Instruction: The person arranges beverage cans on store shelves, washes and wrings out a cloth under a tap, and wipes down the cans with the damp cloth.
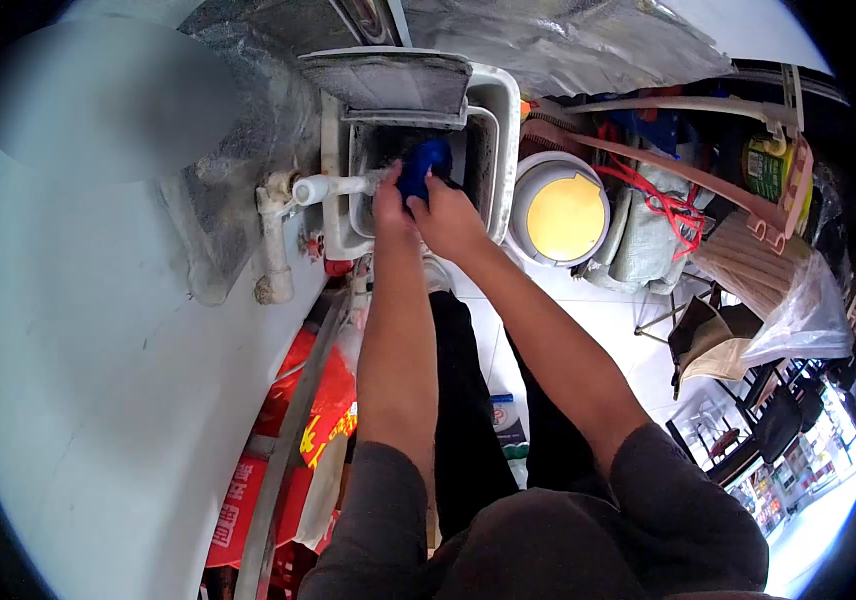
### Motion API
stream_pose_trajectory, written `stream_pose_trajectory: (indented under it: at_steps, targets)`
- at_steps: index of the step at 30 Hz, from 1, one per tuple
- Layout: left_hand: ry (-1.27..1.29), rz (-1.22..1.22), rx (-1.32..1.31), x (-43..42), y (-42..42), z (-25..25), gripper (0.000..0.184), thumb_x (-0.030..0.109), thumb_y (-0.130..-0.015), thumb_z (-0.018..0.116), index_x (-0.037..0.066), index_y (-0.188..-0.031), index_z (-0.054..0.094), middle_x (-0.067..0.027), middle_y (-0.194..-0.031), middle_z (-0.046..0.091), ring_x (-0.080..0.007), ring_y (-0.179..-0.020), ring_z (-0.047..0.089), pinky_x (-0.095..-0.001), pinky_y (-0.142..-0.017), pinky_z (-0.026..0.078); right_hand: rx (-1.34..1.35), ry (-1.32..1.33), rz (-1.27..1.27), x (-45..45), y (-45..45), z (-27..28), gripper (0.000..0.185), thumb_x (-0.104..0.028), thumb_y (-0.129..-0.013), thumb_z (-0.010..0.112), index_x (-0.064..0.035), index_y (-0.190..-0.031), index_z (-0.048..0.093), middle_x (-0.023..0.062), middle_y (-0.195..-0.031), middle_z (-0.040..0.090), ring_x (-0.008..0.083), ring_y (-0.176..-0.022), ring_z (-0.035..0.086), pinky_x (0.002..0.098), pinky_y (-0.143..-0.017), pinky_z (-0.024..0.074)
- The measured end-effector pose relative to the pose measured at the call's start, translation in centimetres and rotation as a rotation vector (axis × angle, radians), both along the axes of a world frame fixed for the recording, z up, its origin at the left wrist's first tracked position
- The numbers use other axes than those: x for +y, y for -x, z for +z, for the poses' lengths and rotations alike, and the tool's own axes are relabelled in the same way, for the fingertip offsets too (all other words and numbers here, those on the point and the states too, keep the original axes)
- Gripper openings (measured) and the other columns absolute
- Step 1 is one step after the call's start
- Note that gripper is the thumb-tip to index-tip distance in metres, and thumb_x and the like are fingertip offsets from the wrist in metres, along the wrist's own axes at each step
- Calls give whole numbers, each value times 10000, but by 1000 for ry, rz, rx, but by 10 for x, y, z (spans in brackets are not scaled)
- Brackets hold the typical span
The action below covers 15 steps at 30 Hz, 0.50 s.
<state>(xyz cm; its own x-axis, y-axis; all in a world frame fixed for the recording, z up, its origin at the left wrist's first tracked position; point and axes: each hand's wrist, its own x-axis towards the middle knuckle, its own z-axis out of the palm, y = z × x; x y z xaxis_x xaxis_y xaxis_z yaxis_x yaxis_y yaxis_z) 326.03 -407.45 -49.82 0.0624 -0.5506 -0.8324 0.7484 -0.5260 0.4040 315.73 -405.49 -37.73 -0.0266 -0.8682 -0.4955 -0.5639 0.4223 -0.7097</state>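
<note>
A bunched blue cloth (425, 170) is held over the basin of a small white sink (504, 120). My left hand (389, 205) closes on its left side, close to the tap's spout. From the lower right, my right hand (447, 215) grips the same cloth, thumb pointing up along it. The white tap (320, 190) reaches in from the left wall, and what looks like water runs from its end by my left fingers. Parts of the fingers are hidden behind the cloth and blurred.
A grey panel (388, 82) leans over the sink's back. Right of it stands a round bin with a yellow lid (566, 218). Farther right are bags with red string (660, 200) and a pinkish rack (683, 180). Red bags (308, 390) and a metal bar (293, 440) lie below left.
</note>
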Motion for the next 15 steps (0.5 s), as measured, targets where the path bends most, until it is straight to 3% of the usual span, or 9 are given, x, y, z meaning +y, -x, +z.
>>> stream_pose_trajectory:
  at_steps: [3, 5, 6, 9, 10, 12, 15]
  targets:
    - [16, 128, 166, -6, -8, 34, 356, 275, -950, 598, -2, -1171, 574, -150, -1101, 669, -297, -929, 661, -390, -801, 555, -71, -17, 86, 9, 9, 39, 398, -240, -828, 658, 45, -1106, 637, 284, -909, 666, 449, -872, 656, 481, -747, 525]
    - [48, 343, 540, -15, -16, 23, 358, 229, -938, 621, -13, -1193, 555, -163, -1140, 653, -306, -956, 655, -384, -791, 558, -98, -26, 85, 17, 6, 56, 359, -259, -833, 668, 33, -1042, 669, 275, -899, 667, 437, -858, 660, 466, -729, 526]
    - [21, 306, 679, -16, -24, 19, 350, 200, -942, 614, -26, -1197, 535, -180, -1157, 622, -312, -958, 627, -357, -789, 539, -105, -5, 62, 20, 3, 60, 343, -263, -838, 664, 27, -1020, 677, 277, -888, 665, 431, -854, 662, 460, -725, 527]
    - [481, 138, 1267, 3, -25, 5, 366, 227, -933, 619, -7, -1200, 531, -160, -1134, 610, -294, -935, 596, -365, -820, 510, -21, 125, 53, 12, -10, 46, 353, -314, -842, 645, -28, -1047, 657, 247, -954, 665, 413, -870, 665, 486, -781, 543]
    - [668, -32, 1139, 6, -23, 0, 322, 283, -953, 565, 26, -1146, 542, -113, -1116, 606, -248, -909, 576, -358, -802, 480, 66, 163, 49, 4, -21, 42, 357, -313, -842, 646, -26, -1053, 646, 242, -974, 657, 412, -875, 664, 487, -774, 545]
    - [573, 81, 950, 13, -21, -6, 339, 337, -961, 532, 55, -1147, 555, -111, -1090, 611, -240, -906, 580, -368, -787, 478, 247, 159, 122, -14, -35, 33, 410, -358, -841, 657, -46, -1101, 599, 189, -969, 650, 381, -907, 656, 473, -780, 549]
    - [425, 241, 655, 18, -16, 12, 377, 418, -972, 481, 98, -1148, 574, -107, -1051, 617, -227, -901, 587, -383, -764, 476, 286, 129, 214, -40, -45, 11, 446, -362, -795, 685, -20, -1072, 612, 217, -1059, 625, 374, -991, 651, 473, -809, 562]
